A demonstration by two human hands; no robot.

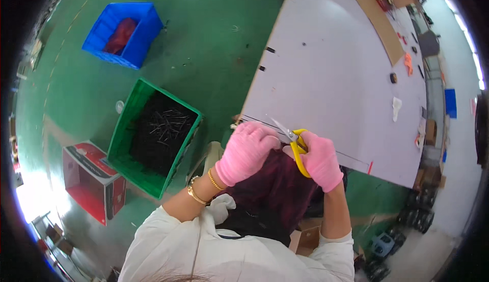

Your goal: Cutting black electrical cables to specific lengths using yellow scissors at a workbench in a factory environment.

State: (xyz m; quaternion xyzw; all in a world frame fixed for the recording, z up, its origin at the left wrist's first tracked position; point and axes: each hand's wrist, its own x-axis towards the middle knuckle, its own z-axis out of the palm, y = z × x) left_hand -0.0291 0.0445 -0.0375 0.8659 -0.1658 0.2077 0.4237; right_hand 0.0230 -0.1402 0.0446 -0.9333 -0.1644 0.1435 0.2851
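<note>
My right hand (322,161), in a pink knit glove, is closed on the yellow handles of a pair of scissors (293,136). Their metal blades stand slightly apart and point up and left over the near table edge. Across from them my left hand (247,152), also gloved in pink, has its fingers curled in at the upper edge of a dark maroon mesh cloth (277,180). The fingertips pinch this edge close to the scissors, and the exact grip is partly hidden. The cloth spreads down over my lap.
The pale table (326,73) reaches away to the right, with a cardboard strip (379,30) and small scraps on its far side. Left of me stand a green crate (119,144) of thin black pieces, a blue bin (147,32) holding something red, and an open carton (109,193).
</note>
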